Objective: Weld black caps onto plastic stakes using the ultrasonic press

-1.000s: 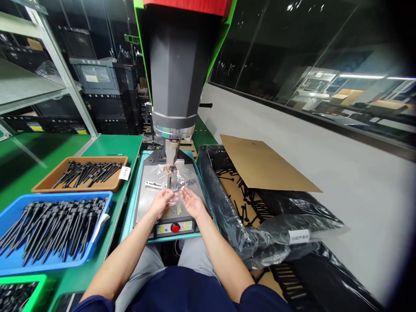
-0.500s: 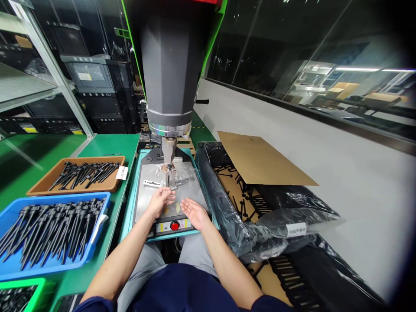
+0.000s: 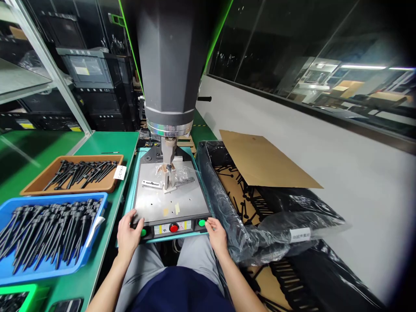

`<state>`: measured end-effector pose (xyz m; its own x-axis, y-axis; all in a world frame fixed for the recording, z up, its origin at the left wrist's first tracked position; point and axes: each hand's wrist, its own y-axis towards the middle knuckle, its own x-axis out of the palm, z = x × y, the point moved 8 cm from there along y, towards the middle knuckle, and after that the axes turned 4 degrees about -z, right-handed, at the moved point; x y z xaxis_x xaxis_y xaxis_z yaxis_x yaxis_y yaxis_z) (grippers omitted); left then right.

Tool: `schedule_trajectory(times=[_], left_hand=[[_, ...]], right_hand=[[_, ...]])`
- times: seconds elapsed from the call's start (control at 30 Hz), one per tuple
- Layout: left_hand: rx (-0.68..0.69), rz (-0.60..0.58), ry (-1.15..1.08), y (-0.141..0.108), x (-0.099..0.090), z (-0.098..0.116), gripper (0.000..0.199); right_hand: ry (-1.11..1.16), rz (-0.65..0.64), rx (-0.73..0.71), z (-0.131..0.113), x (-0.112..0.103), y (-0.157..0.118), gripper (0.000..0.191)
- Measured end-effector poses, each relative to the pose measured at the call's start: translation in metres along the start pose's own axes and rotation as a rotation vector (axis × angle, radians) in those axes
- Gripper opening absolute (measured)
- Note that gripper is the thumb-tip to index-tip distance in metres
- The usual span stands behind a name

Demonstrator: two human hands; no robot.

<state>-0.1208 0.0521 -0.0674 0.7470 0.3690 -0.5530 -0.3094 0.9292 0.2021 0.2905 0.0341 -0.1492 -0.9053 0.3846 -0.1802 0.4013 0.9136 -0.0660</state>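
Observation:
My left hand [image 3: 129, 233] rests at the front left corner of the machine base, fingers apart, beside the left green button [image 3: 143, 232]. At the front right corner, my right hand [image 3: 216, 234] has its fingers bent by the right green button [image 3: 202, 222]; nothing shows in it. Between them is a red button [image 3: 174, 228]. On the metal plate [image 3: 152, 210] stands a small fixture [image 3: 169, 178] holding a dark part, directly under the tip of the press head [image 3: 169, 149]. Clear plastic film lies around the fixture.
On the left, a brown tray [image 3: 32, 187] and a blue tray [image 3: 103, 200] hold several black rod-like parts. A green bin [image 3: 34, 294] sits at the lower left. To the right, a plastic-lined box [image 3: 224, 225] holds similar parts under a cardboard sheet [image 3: 266, 160].
Both hands have moved from over the plate beside the fixture, apart and back to the front corners by the green buttons. The view has shifted slightly.

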Motion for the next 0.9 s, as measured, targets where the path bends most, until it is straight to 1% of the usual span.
schedule_trajectory(times=[0.07, 0.13, 0.2, 0.23, 0.3, 0.37, 0.43, 0.57, 0.67, 0.77, 0.83, 0.9], left_hand=[[0.065, 0.003, 0.087, -0.016, -0.001, -0.016, 0.056], [0.065, -0.065, 0.083, -0.026, 0.006, -0.034, 0.065], [0.051, -0.128, 0.058, -0.031, 0.012, -0.047, 0.069], [0.054, -0.15, 0.05, -0.032, 0.013, -0.051, 0.069], [0.077, -0.18, 0.034, -0.031, 0.014, -0.056, 0.068], [0.087, -0.204, 0.011, -0.03, 0.014, -0.06, 0.065], [0.084, -0.203, -0.007, -0.03, 0.014, -0.064, 0.064], [0.092, -0.173, -0.004, -0.031, 0.015, -0.065, 0.065], [0.084, -0.188, 0.017, -0.03, 0.016, -0.065, 0.066], [0.079, -0.199, 0.04, -0.03, 0.015, -0.065, 0.069], [0.083, -0.2, 0.06, -0.03, 0.015, -0.062, 0.071], [0.1, -0.154, 0.089, -0.029, 0.012, -0.053, 0.069]], right_hand=[[-0.181, 0.065, -0.098, 0.005, -0.01, -0.001, 0.038], [-0.315, 0.106, -0.184, 0.004, -0.013, -0.002, 0.042], [-0.403, 0.155, -0.242, 0.001, -0.013, -0.003, 0.052], [-0.43, 0.164, -0.257, 0.001, -0.012, -0.002, 0.057], [-0.451, 0.132, -0.266, 0.003, -0.009, 0.002, 0.061], [-0.443, 0.056, -0.264, 0.01, -0.005, 0.006, 0.06], [-0.434, 0.015, -0.253, 0.018, -0.004, 0.008, 0.062], [-0.438, 0.04, -0.22, 0.03, -0.005, 0.009, 0.067], [-0.447, 0.046, -0.223, 0.031, -0.004, 0.008, 0.066], [-0.433, 0.016, -0.233, 0.029, -0.002, 0.007, 0.064], [-0.408, 0.004, -0.225, 0.029, -0.003, 0.007, 0.062], [-0.392, 0.008, -0.221, 0.028, -0.004, 0.006, 0.062]])
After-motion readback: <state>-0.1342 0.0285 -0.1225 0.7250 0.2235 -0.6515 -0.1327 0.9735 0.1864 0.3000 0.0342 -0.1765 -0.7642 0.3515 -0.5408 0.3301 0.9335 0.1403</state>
